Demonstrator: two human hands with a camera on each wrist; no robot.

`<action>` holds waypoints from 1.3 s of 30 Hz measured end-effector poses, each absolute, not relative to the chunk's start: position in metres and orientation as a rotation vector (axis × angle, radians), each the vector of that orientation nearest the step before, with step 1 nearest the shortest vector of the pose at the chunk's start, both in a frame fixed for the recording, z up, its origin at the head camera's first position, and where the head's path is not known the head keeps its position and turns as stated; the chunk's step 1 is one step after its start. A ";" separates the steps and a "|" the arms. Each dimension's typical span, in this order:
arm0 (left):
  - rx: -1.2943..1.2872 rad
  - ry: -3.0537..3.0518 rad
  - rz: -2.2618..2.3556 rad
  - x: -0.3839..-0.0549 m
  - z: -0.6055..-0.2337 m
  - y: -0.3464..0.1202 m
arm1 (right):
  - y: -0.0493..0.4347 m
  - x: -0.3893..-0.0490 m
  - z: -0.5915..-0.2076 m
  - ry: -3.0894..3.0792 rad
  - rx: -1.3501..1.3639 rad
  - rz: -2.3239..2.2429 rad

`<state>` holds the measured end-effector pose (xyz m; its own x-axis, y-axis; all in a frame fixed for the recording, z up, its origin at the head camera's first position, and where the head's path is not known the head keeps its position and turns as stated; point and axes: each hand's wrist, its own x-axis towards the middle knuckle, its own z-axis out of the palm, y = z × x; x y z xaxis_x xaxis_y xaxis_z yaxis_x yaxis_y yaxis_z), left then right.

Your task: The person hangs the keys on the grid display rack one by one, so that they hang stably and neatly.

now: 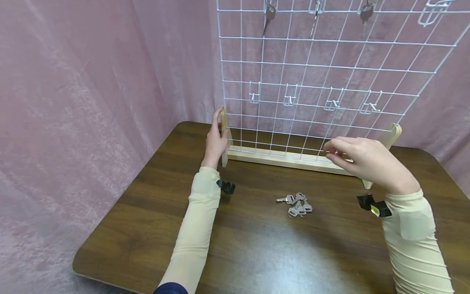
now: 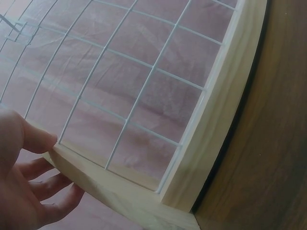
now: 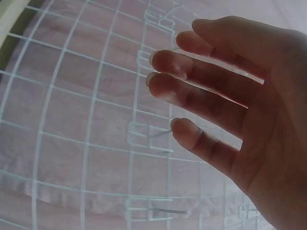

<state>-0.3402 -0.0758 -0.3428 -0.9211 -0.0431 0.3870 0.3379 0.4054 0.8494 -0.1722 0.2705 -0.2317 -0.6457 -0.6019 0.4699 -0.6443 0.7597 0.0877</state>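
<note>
My left hand (image 1: 216,142) holds the left wooden upright (image 1: 224,122) of a stand. In the left wrist view, the thumb is on one side of the wood (image 2: 96,184) and the fingers (image 2: 53,187) are on the other. The stand carries a white wire grid (image 1: 282,64). My right hand (image 1: 363,157) hovers in front of the grid's lower right part, its fingers loosely bent and holding nothing. Below it, a small heap of silver keys (image 1: 300,208) lies on the table. Three keys hang from upper hooks, one of them a dark-headed key (image 1: 270,12).
Several white hooks (image 1: 289,100) sit in a lower row on the grid, with no keys on them. Another hook (image 1: 433,12) is at the upper right. A wooden bar (image 1: 279,158) joins the stand's feet on the brown table (image 1: 147,228). A pink curtain (image 1: 92,81) hangs behind.
</note>
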 end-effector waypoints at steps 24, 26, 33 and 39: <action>-0.283 -2.320 -1.553 -0.338 -0.342 -0.076 | 0.256 -0.192 -0.281 -2.701 1.073 0.222; -0.282 -2.321 -1.554 -0.337 -0.344 -0.076 | 0.257 -0.194 -0.285 -2.731 1.074 0.230; -0.271 -2.317 -1.555 -0.338 -0.345 -0.077 | 0.259 -0.202 -0.300 -2.795 1.087 0.219; -0.265 -2.313 -1.547 -0.338 -0.343 -0.076 | 0.252 -0.209 -0.316 -2.888 1.125 0.268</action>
